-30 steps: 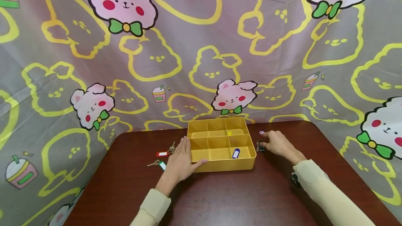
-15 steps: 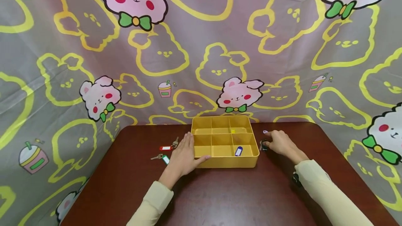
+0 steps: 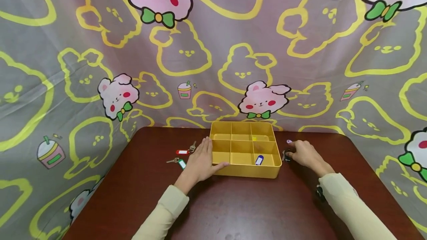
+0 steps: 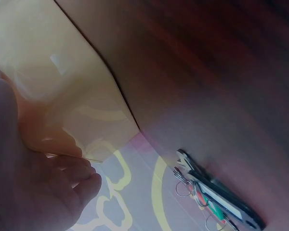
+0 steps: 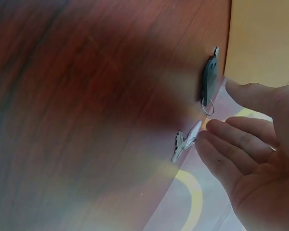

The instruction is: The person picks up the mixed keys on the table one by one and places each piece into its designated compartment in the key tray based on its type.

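My left hand [image 3: 199, 162] rests with straight fingers against the left side of a yellow six-compartment box [image 3: 247, 171], thumb over its front rim. To the right of the box, my right hand [image 3: 305, 153] reaches down over a key with a black tag [image 3: 287, 155]. The right wrist view shows thumb and fingers spread, a gap between them and that black-tagged key [image 5: 209, 82]. Beyond it lies a key with a pale purple tag [image 5: 193, 134], close to the fingertips. Inside the box, a blue key tag [image 3: 259, 160] leans in the front right compartment.
Left of the box lie a red-tagged key [image 3: 182, 152] and a green-tagged key [image 3: 181, 163]. A black-tagged key [image 4: 226, 197] shows there in the left wrist view. Something small and yellow [image 3: 254, 139] is in the back right compartment. A patterned cloth [image 3: 200, 47] hangs behind the table.
The head view has turned, so everything sits further right in it. Both hands keep nearly the same place relative to the box and the keys.
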Motion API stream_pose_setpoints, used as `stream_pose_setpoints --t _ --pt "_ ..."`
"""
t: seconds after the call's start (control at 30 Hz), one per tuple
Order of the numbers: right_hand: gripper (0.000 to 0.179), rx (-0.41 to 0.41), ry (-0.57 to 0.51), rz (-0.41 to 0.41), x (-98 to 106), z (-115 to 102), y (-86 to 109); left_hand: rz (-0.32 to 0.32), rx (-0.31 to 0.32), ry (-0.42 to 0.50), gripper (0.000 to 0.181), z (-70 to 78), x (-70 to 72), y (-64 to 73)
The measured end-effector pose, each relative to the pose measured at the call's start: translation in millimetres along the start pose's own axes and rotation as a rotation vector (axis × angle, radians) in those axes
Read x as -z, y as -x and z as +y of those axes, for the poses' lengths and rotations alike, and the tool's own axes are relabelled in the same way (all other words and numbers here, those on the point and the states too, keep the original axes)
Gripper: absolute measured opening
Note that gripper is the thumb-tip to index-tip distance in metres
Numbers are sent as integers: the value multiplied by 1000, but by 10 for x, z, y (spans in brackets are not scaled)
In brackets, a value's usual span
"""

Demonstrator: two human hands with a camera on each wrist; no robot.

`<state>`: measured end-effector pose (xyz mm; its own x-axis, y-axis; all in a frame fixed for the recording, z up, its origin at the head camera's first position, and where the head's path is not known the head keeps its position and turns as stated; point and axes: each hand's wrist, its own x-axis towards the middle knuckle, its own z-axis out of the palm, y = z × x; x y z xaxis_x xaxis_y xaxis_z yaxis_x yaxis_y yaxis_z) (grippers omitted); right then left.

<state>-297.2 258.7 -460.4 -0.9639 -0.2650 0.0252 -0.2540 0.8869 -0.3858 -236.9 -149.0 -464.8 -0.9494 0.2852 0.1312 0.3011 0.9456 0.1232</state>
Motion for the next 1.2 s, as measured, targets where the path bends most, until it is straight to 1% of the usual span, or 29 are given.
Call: stream_pose_setpoints --t 0.1,0.2,0.43,0.57,0.8,1.0,1.2 --pt "12 -1 5 2 -17 20 6 -3 0 1 122 23 1 -11" --pt "11 2 3 9 -38 35 9 -4 2 -6 122 36 -11 -17" --pt "9 -4 4 6 -105 26 10 3 -5 -5 124 10 -46 11" --pt "9 5 2 5 -104 24 8 1 -1 -15 124 6 -45 7" --pt "11 -16 13 0 -83 55 28 5 -8 -12 123 17 -27 -8" --pt "11 -24 -6 -7 -103 75 43 -15 -8 -7 124 21 -30 -3" --pt "12 -35 -11 -12 -79 58 -3 -8 -3 -24 123 2 -17 -36"
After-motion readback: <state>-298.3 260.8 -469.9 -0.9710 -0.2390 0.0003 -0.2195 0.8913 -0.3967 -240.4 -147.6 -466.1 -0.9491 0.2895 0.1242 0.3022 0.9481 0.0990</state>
